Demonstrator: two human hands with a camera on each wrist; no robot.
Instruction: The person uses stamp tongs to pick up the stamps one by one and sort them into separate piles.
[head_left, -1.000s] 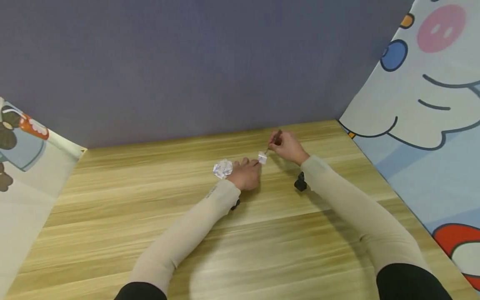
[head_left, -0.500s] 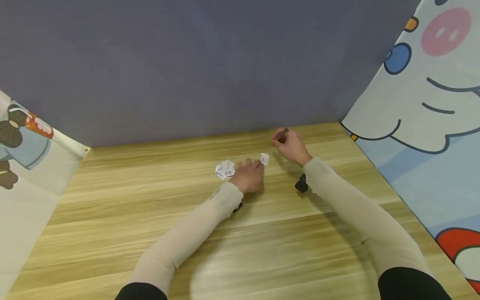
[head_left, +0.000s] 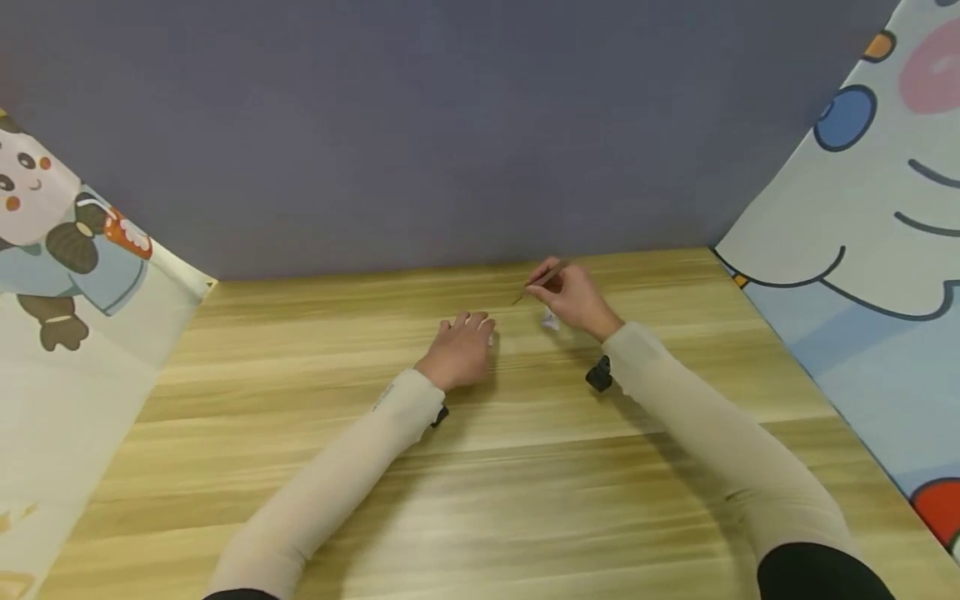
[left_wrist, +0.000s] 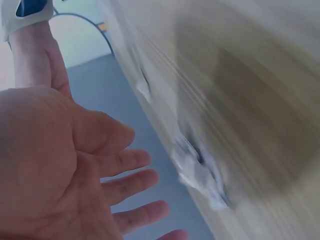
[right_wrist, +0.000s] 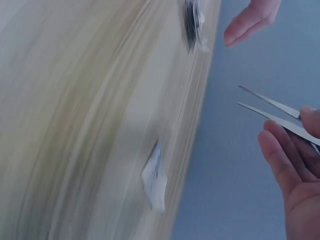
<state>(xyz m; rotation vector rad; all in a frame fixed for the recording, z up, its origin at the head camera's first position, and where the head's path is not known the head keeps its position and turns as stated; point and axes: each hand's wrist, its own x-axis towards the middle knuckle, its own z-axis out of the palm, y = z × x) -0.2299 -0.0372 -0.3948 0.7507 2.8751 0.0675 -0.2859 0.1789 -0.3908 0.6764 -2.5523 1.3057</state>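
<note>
Low over the table (head_left: 480, 517), my left hand (head_left: 459, 352) hangs palm down, fingers slightly spread, holding nothing. Crumpled paper (left_wrist: 195, 172) sits below it, mostly hidden in the head view, apart from my fingers in the wrist views. Off right, one loose scrap (right_wrist: 154, 182) lies below my right hand (head_left: 576, 302), nearer it than the left. That right hand, farther out, pinches tweezers (head_left: 551, 272), prongs parted, off the table; long axis slants left and back toward me, tips between both hands.
</note>
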